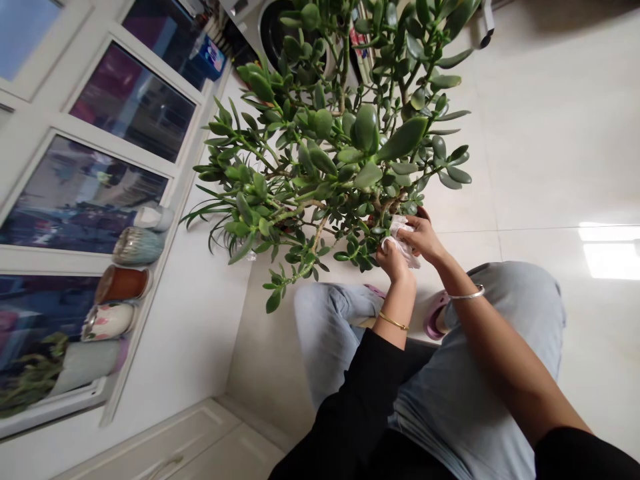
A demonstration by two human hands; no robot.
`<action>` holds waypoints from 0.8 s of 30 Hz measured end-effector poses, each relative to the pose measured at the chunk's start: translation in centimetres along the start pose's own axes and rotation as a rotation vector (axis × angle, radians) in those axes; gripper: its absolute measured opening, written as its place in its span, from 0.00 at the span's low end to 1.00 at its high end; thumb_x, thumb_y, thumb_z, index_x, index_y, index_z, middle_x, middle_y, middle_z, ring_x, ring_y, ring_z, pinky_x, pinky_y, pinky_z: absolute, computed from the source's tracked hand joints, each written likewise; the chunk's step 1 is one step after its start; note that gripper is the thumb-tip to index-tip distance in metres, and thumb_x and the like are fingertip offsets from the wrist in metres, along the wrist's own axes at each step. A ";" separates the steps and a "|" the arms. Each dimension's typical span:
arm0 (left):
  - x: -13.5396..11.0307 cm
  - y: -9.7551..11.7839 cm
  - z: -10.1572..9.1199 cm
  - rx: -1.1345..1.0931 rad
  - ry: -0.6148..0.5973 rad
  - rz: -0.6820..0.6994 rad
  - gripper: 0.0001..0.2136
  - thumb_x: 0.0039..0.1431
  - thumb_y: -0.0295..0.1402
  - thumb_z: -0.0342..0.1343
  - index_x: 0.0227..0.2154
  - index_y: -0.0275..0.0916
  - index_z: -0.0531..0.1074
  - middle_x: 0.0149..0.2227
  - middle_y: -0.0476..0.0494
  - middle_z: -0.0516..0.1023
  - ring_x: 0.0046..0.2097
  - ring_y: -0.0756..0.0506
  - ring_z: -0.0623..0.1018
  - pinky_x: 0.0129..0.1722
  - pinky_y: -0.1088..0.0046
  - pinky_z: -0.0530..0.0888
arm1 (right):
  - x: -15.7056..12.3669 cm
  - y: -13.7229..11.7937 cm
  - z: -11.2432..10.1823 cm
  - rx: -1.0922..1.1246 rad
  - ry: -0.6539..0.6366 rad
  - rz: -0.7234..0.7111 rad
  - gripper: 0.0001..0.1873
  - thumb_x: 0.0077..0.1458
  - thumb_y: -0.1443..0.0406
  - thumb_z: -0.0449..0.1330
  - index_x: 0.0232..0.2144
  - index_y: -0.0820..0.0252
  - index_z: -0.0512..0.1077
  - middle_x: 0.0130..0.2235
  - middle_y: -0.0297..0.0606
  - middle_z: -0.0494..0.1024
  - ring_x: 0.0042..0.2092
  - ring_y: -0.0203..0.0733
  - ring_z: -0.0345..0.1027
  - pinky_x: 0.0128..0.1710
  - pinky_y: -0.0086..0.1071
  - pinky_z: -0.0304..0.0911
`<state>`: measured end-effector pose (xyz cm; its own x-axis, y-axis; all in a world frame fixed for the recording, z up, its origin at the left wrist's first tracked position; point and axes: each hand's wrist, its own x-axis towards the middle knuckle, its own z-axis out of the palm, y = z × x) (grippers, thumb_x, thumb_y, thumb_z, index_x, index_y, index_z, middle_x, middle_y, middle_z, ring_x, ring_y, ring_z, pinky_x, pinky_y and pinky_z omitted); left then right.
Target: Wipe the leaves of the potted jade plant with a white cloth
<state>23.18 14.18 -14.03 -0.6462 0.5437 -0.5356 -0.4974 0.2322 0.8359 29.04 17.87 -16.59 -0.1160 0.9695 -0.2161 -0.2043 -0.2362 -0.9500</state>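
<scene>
A large jade plant (367, 130) with thick green leaves spreads in front of me. Low on its near right side, my left hand (394, 262) and my right hand (425, 239) are close together, both closed on a crumpled white tissue (401, 243). Leaves and branches touch or nearly touch the tissue and partly cover the fingertips. Whether a leaf is pinched inside the tissue, I cannot tell. Part of a brown pot rim shows behind my right hand; the rest of the pot is hidden.
Several flower pots, among them a brown pot (123, 283) and a glazed pot (137, 245), line the windowsill at left. A blue package (207, 57) stands at its far end. White cabinet doors (200, 443) are at lower left. Pale floor tiles (565, 167) stretch to the right.
</scene>
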 end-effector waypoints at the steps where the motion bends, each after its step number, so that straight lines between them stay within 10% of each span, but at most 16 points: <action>1: 0.1 -0.1 -0.1 0.008 0.002 0.017 0.06 0.57 0.26 0.53 0.32 0.37 0.75 0.32 0.46 0.79 0.31 0.50 0.77 0.36 0.73 0.72 | 0.0 0.1 0.0 0.001 -0.004 -0.005 0.08 0.41 0.62 0.63 0.26 0.59 0.73 0.22 0.31 0.70 0.26 0.36 0.60 0.24 0.28 0.54; 24: 0.0 -0.6 -0.4 -0.010 -0.047 0.058 0.06 0.54 0.29 0.55 0.35 0.36 0.74 0.32 0.45 0.80 0.30 0.48 0.79 0.34 0.72 0.74 | -0.2 0.2 -0.6 -0.036 -0.051 -0.028 0.10 0.39 0.61 0.65 0.27 0.59 0.73 0.25 0.31 0.72 0.28 0.37 0.61 0.26 0.29 0.57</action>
<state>23.26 13.71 -14.61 -0.6467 0.5931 -0.4795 -0.4653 0.1913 0.8642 29.61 17.69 -16.84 -0.1599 0.9709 -0.1785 -0.1734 -0.2057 -0.9631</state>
